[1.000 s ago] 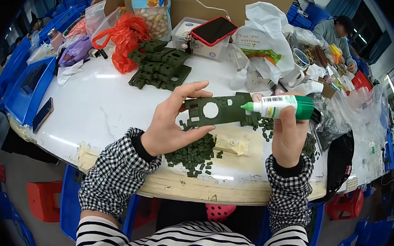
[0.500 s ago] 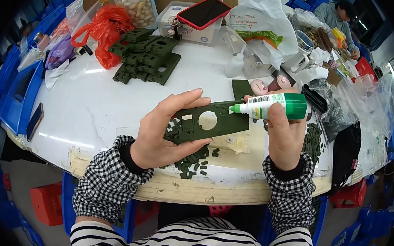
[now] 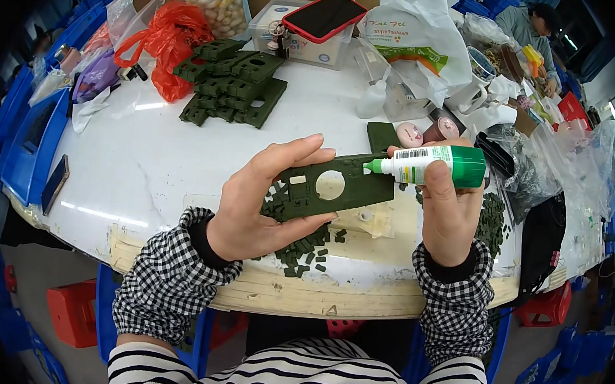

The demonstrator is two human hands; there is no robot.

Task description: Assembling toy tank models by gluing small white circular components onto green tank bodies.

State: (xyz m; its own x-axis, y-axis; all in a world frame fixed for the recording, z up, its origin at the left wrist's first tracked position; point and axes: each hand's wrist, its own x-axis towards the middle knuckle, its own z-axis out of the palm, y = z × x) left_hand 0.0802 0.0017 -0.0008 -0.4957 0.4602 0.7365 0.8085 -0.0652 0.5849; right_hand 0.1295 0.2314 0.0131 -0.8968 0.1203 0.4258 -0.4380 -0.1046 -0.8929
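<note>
A flat dark green plastic part (image 3: 355, 181) with a large round hole is gripped along its edges by my left hand (image 3: 252, 202), fingers at the top edge and thumb at the bottom. My right hand (image 3: 450, 210) is wrapped round a glue bottle (image 3: 414, 166), white with a green base and a green nozzle. The nozzle points left and meets the part near a small opening at its right end; any glue is too small to make out. Below the part lie many small dark green pieces (image 3: 306, 253) and a pale taped block (image 3: 367, 218).
Stacked green parts (image 3: 232, 89) lie at the back left beside a red plastic bag (image 3: 171, 44). A red-cased phone (image 3: 325, 16) rests on a clear box (image 3: 297, 43). More small pieces (image 3: 491, 224) are heaped right of my right hand. A person (image 3: 526, 25) sits at the far right.
The whole view has shifted slightly. Both hands keep their holds, and the nozzle stays at nearly the same spot on the green part.
</note>
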